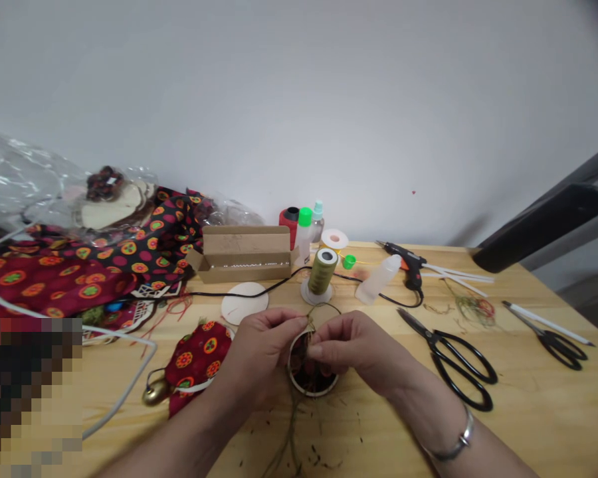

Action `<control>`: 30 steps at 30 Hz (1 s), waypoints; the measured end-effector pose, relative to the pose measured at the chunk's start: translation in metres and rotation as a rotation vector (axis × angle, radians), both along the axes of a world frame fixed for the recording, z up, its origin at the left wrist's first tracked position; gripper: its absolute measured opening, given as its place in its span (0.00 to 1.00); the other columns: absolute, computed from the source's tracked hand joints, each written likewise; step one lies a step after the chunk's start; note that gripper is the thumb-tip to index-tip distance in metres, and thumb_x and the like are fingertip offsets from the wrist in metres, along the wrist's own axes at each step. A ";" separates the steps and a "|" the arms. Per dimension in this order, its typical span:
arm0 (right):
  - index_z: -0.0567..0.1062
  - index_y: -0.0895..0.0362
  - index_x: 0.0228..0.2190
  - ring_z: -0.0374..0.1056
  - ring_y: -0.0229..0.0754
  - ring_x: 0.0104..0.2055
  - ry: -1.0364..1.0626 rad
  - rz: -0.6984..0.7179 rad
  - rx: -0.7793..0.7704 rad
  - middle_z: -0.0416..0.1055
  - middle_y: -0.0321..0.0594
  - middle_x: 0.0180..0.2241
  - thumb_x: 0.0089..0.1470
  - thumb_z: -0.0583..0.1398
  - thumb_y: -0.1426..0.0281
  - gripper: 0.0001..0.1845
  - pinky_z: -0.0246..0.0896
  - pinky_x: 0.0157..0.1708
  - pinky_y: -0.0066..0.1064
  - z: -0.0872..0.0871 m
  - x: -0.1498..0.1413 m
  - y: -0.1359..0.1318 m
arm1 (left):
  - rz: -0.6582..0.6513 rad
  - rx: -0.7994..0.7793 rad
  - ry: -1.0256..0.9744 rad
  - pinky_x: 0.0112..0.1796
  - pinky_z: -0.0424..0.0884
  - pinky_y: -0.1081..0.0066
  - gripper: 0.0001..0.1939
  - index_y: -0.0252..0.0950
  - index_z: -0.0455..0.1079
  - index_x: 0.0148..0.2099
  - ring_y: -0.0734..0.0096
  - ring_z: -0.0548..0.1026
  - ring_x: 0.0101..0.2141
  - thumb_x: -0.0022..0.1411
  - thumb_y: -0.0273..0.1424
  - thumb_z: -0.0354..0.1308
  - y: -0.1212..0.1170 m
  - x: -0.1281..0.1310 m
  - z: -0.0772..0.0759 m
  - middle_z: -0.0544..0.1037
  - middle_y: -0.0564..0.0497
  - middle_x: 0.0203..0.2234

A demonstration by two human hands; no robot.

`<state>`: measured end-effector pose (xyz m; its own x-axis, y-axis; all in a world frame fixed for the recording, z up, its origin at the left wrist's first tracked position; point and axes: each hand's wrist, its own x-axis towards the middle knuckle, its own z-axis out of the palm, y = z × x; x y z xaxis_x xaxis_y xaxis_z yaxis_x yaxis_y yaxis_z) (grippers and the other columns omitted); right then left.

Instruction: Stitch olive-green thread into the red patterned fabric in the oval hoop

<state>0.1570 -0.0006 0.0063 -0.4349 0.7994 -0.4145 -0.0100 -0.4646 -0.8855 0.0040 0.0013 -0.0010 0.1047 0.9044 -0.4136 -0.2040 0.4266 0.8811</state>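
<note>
Both my hands meet above a small round piece [313, 390] with a pale rim and dark patterned inside, which lies on the table. My left hand [272, 338] pinches an olive-green thread [309, 320] at the top of the piece. Close beside it, my right hand [343, 342] has thumb and forefinger pressed together on the same thread. More green strands [293, 425] trail down towards me. Just beyond my hands stands a spool of olive thread [323, 273]. Left of my left hand lies a red patterned cloth piece [199, 355] with a brass bell [155, 392].
Large black-handled scissors [448, 358], smaller scissors [553, 338] and a glue gun [406, 260] lie right. A cardboard box [246, 255], glue bottles [379, 279] and a white disc [245, 303] sit further back. Patterned fabric [80, 265] and a white cable [124, 392] occupy the left.
</note>
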 end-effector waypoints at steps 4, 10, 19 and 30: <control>0.76 0.62 0.20 0.58 0.31 0.19 -0.047 0.046 0.060 0.68 0.35 0.17 0.38 0.65 0.68 0.08 0.51 0.21 0.24 0.000 -0.002 -0.003 | 0.042 -0.013 -0.085 0.19 0.57 0.78 0.07 0.33 0.73 0.27 0.79 0.65 0.17 0.43 0.31 0.64 0.000 0.002 -0.005 0.71 0.57 0.14; 0.76 0.61 0.20 0.54 0.31 0.20 -0.179 0.140 0.194 0.64 0.33 0.17 0.41 0.61 0.69 0.07 0.48 0.21 0.24 -0.002 -0.006 -0.007 | 0.070 -0.021 -0.151 0.16 0.52 0.80 0.07 0.32 0.73 0.27 0.84 0.60 0.14 0.44 0.31 0.64 0.000 0.002 -0.002 0.69 0.58 0.13; 0.71 0.60 0.15 0.52 0.32 0.20 -0.361 0.204 0.431 0.59 0.31 0.16 0.43 0.56 0.74 0.09 0.46 0.19 0.23 -0.008 -0.012 -0.013 | -0.002 -0.023 -0.197 0.13 0.44 0.81 0.08 0.31 0.70 0.25 0.88 0.52 0.11 0.47 0.32 0.61 0.002 0.000 0.000 0.71 0.54 0.16; 0.76 0.58 0.21 0.58 0.34 0.20 -0.659 0.054 0.543 0.68 0.35 0.18 0.48 0.56 0.67 0.12 0.48 0.19 0.25 -0.006 0.010 0.003 | 0.063 -0.086 -0.217 0.13 0.46 0.83 0.08 0.33 0.70 0.26 0.87 0.54 0.11 0.44 0.32 0.64 0.003 0.001 0.000 0.60 0.62 0.09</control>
